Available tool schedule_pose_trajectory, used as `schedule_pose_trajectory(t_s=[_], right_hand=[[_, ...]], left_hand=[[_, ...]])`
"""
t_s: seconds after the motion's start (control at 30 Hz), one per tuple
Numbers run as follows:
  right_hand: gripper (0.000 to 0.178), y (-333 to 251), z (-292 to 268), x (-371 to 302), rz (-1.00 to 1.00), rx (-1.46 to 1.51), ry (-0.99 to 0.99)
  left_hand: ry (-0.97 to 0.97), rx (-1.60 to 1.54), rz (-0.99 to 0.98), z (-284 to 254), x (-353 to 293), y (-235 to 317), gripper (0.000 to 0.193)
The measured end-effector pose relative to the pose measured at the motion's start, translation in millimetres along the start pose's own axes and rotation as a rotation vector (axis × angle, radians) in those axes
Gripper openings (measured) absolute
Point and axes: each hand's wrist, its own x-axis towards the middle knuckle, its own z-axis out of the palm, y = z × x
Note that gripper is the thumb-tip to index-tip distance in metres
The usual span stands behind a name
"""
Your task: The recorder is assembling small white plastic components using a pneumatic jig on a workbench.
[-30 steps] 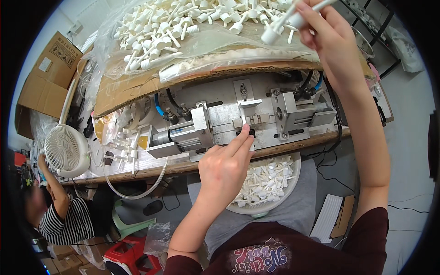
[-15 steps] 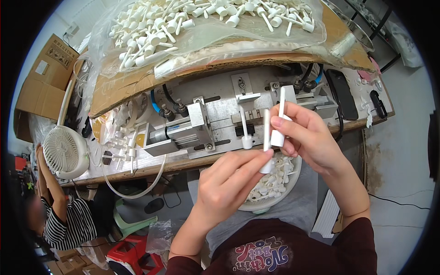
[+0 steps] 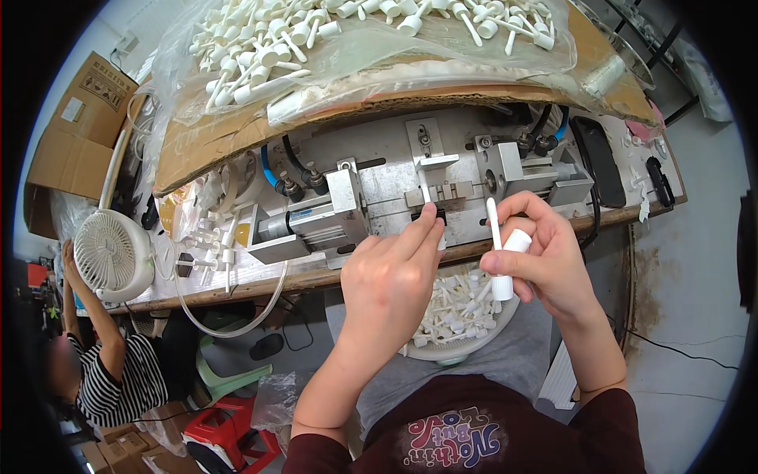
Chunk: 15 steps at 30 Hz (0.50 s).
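My left hand (image 3: 392, 268) reaches to the metal press fixture (image 3: 410, 197) on the bench, its fingertips pinching a small white part (image 3: 427, 195) at the middle slot. My right hand (image 3: 545, 257) holds white plastic pump pieces (image 3: 499, 249) upright just right of the left hand, over a white bowl (image 3: 442, 350) on my lap filled with several similar white parts. A sheet of clear plastic on cardboard behind the fixture carries a heap of white pump nozzles (image 3: 316, 35).
A small white fan (image 3: 110, 254) stands at the bench's left end beside loose white parts (image 3: 209, 245) and a clear hose (image 3: 229, 316). A black phone (image 3: 598, 162) lies to the right. A person in a striped shirt (image 3: 110, 371) sits lower left. Cardboard boxes (image 3: 71, 126) stand far left.
My right hand came down from the nozzle heap with white pieces to just above the bowl. My left hand dipped toward the bowl, then returned to the fixture's middle slot.
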Motion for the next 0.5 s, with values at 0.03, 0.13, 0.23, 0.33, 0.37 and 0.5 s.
schedule_pose_trajectory(t_s=[0.03, 0.13, 0.23, 0.33, 0.37, 0.5], right_hand=[[0.041, 0.5, 1.4, -0.2, -0.001, 0.001, 0.000], [0.042, 7.7, 3.4, 1.5, -0.088, -0.029, 0.056], [0.042, 14.3, 5.9, 2.1, -0.165, -0.056, 0.112], [0.040, 18.7, 17.0, 1.4, -0.201, -0.021, 0.121], [0.038, 17.3, 21.9, 0.3, -0.155, 0.029, 0.087], [0.025, 21.6, 24.2, 3.5, -0.188, 0.043, 0.054]], left_hand=[[-0.001, -0.002, -0.011, -0.2, -0.4, 0.2, 0.030], [-0.003, -0.024, -0.035, -0.2, -2.2, 0.5, 0.032], [0.034, -0.204, -0.029, -1.8, -4.6, 1.4, 0.037], [0.082, -0.552, -0.052, -6.2, -13.1, 9.5, 0.041], [0.079, -0.603, -0.110, -7.3, -17.9, 13.2, 0.042], [0.116, -0.907, -0.249, -0.6, -23.8, 16.1, 0.043]])
